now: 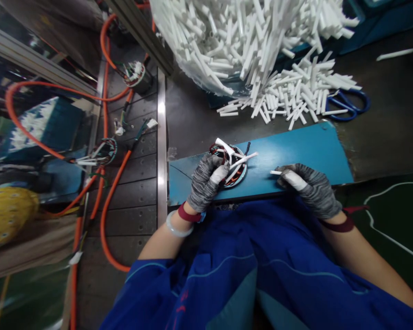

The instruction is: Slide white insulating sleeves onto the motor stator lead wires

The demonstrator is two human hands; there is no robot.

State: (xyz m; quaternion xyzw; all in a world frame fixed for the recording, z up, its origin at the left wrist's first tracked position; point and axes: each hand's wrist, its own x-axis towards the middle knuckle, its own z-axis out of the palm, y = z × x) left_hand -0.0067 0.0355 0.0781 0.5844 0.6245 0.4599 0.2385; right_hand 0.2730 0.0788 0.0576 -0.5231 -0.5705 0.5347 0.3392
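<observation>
We held our left hand [206, 181] closed on the round wound coil [231, 166], which lay on the blue board [306, 149] near us. Just right of it, our right hand [308, 188] pinched a thin white tube [276, 173]. Loose white tubes [292, 98] lay heaped beyond, far right.

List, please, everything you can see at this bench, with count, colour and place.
wound coil part: one, round, copper-and-dark, on the blue board, several white tubes sticking out of it
blue board: one, blue, across the lap
loose white tubes: many, white, spread on the dark bench beyond the board
clear bag of tubes: one, full of white tubes, top centre
scissors: one pair, blue handles, right of the loose tubes
orange cables: several, orange, on the metal track at left
single white tube: one, white, pinched in the right hand
left hand: grey glove, gripping the coil part
right hand: grey glove, on the board
</observation>
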